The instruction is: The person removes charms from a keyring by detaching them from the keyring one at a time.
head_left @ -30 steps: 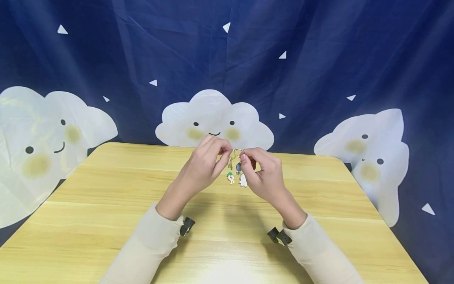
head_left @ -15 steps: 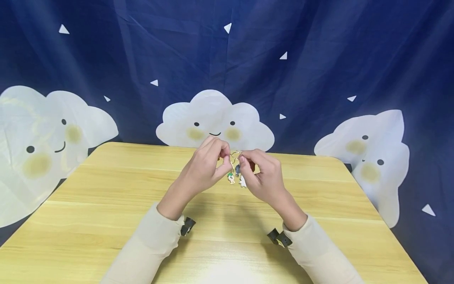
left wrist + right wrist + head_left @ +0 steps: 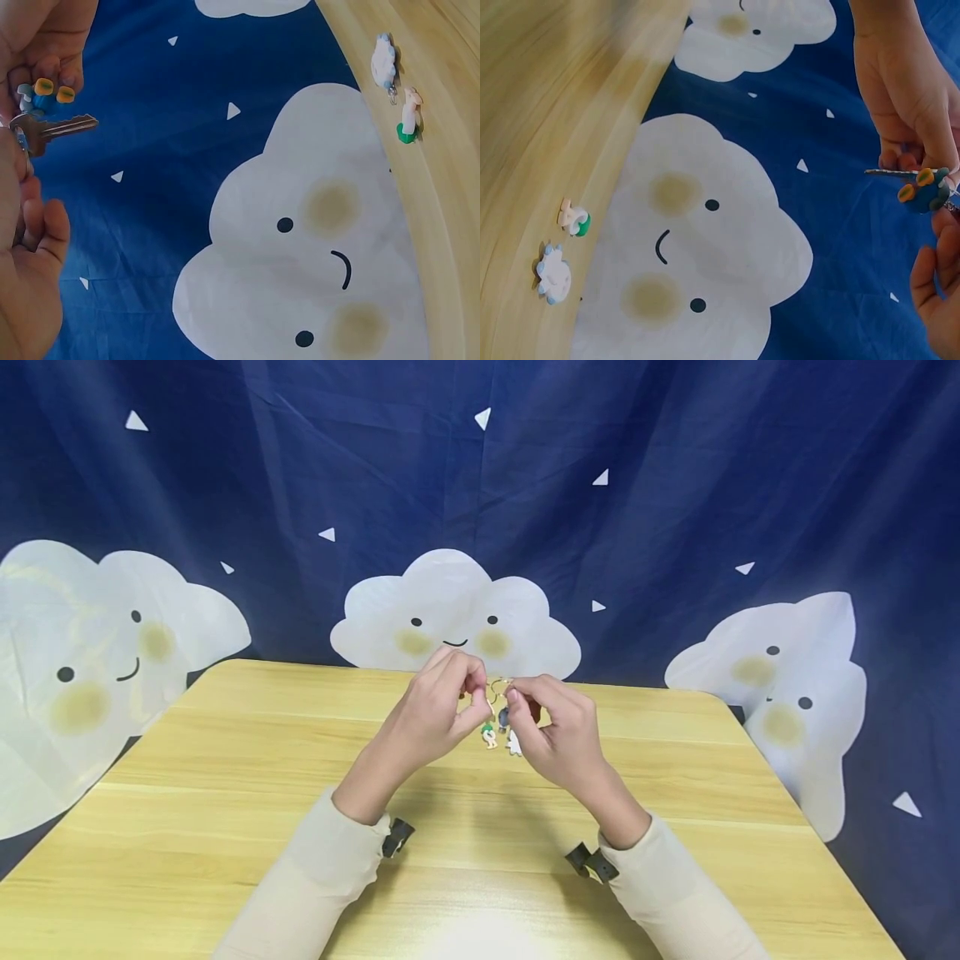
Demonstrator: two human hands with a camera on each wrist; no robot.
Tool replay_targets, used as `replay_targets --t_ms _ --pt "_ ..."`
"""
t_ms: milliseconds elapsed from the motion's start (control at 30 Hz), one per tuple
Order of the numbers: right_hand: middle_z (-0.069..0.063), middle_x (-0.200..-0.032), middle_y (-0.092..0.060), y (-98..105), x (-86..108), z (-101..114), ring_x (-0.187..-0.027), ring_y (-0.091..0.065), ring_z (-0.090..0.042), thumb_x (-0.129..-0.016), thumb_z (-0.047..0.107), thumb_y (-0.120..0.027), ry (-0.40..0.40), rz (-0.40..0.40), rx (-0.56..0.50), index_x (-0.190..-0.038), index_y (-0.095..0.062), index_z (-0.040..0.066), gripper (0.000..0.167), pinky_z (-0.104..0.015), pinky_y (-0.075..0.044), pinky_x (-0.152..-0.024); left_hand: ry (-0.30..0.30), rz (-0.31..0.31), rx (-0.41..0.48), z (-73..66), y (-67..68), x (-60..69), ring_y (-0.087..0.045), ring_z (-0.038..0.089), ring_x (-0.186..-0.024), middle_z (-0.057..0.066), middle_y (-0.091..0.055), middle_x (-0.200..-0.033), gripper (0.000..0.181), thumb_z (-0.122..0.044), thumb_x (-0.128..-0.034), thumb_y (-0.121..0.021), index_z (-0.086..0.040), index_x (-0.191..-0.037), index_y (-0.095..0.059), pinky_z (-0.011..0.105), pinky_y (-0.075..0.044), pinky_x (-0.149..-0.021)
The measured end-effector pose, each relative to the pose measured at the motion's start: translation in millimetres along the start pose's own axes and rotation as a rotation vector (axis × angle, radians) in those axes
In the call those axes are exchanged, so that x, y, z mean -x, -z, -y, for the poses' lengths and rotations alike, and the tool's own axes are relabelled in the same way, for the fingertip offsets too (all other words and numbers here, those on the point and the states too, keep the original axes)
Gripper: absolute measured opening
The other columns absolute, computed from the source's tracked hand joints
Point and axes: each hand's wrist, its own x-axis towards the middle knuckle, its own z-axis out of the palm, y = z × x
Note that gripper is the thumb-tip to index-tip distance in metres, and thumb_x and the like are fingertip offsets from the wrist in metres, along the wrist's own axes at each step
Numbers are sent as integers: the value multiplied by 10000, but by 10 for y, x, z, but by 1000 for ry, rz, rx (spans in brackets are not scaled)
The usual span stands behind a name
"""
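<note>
Above the far part of the table, my left hand point(image 3: 431, 706) and right hand point(image 3: 558, 727) face each other, thumb and fingers pinching opposite sides of a thin metal key ring point(image 3: 498, 686). A toothed key point(image 3: 69, 127) hangs on the ring and sticks out between the hands in the left wrist view. Beside it dangles a blue charm with orange tips point(image 3: 924, 193). My fingertips partly hide the ring. On the table below lie a white charm with blue bumps point(image 3: 553, 274) and a small pale figure charm with a green part point(image 3: 574, 218), apart from the hands.
The wooden table point(image 3: 480, 827) has rounded far corners. Behind it hangs a dark blue curtain point(image 3: 420, 468) printed with white clouds and small triangles. Black wrist mounts point(image 3: 591, 862) sit at the sleeve cuffs.
My left fingers have shifted slightly left and down at the ring; the key, visible beside them a second ago, is now hidden in the head view. Both hands keep their pinch.
</note>
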Motion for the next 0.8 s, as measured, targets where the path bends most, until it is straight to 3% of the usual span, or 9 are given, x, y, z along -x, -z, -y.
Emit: replay_targets --t_ms 233,600,800 --pt "-26 -674 -543 9 -7 23 -556 -477 -178 -932 54 -560 3 -14 19 -849 -678 36 145 -244 -359 -507 30 37 23 -9 -16 2 -466 200 -824 57 -492 -822 142 41 -820 -548 -42 -910 -476 269 -425 -684" --pt "-16 -660 -536 4 -9 34 -557 -475 -164 -936 60 -554 -7 -8 10 -842 -679 53 156 -317 -371 -470 119 79 202 21 30 7 -456 156 -786 34 -478 -827 150 25 -819 -551 -67 -900 -465 262 -404 -672" --pt "-13 -663 -580 22 -6 38 -574 -499 -134 -922 33 -572 -86 3 -11 -820 -691 50 158 -270 -398 -506 105 80 203 30 43 2 -472 155 -786 30 -499 -827 146 32 -826 -555 -71 -900 -481 278 -429 -671"
